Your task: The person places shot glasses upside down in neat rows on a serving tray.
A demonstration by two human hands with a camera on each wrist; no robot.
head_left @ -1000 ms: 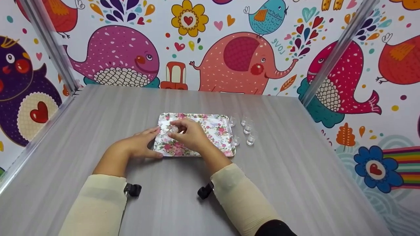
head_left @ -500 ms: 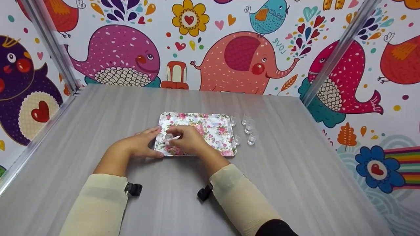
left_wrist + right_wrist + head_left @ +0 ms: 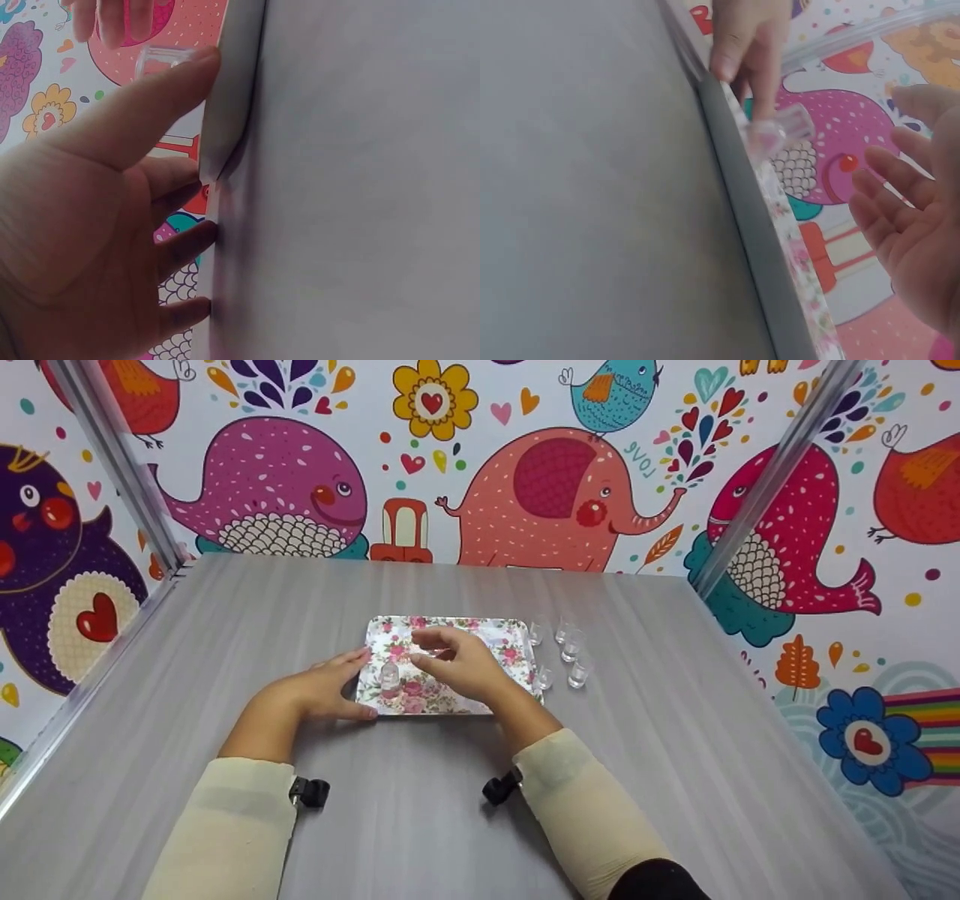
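Observation:
A flowered tray [image 3: 472, 701] lies on the table. On its left part stands one small clear cup [image 3: 389, 676], upright, also visible in the right wrist view as a clear cup [image 3: 786, 129] over the tray rim. My left hand [image 3: 322, 688] rests against the tray's left side, its thumb at the near left corner and its fingers extended along the edge. Above the middle of the tray is my right hand [image 3: 465, 664], fingers spread apart from the thumb with nothing between them. The right wrist view shows that right hand [image 3: 919, 202] apart from the cup.
Just beyond the tray's right edge stand several more small clear cups [image 3: 571, 649] on the grey table [image 3: 420, 810]. A wall [image 3: 300, 487] printed with cartoon animals borders the table at the back.
My right hand first lowered the clear cup onto the tray's left part, then let go and drew back to the right. My left hand has stayed at the tray's edge.

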